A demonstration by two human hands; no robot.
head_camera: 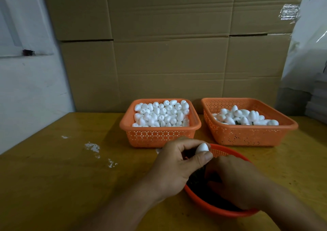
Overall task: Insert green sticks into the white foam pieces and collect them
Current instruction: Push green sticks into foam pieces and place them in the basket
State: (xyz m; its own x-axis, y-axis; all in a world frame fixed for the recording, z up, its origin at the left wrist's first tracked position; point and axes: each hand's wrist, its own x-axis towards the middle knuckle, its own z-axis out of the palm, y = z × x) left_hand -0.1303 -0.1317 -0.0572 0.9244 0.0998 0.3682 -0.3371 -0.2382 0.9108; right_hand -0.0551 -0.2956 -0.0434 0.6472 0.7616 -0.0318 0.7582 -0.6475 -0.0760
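Observation:
My left hand [178,161] pinches a white egg-shaped foam piece [203,147] between thumb and fingers, above the far rim of a round orange basket [208,206]. My right hand [235,179] reaches down into that basket among dark green sticks [196,181]; its fingertips are hidden, so I cannot tell whether it holds one. Behind, the left orange basket [159,137] is filled with several plain foam pieces [161,114]. In the right orange basket [247,135] lie several foam pieces [246,118] with bits of green showing between them.
The baskets stand on a yellow wooden table [62,177]. White foam crumbs [93,147] lie on its left part. Large cardboard boxes [168,53] form a wall right behind the baskets. A pale wall is on the left, plastic sheeting on the right.

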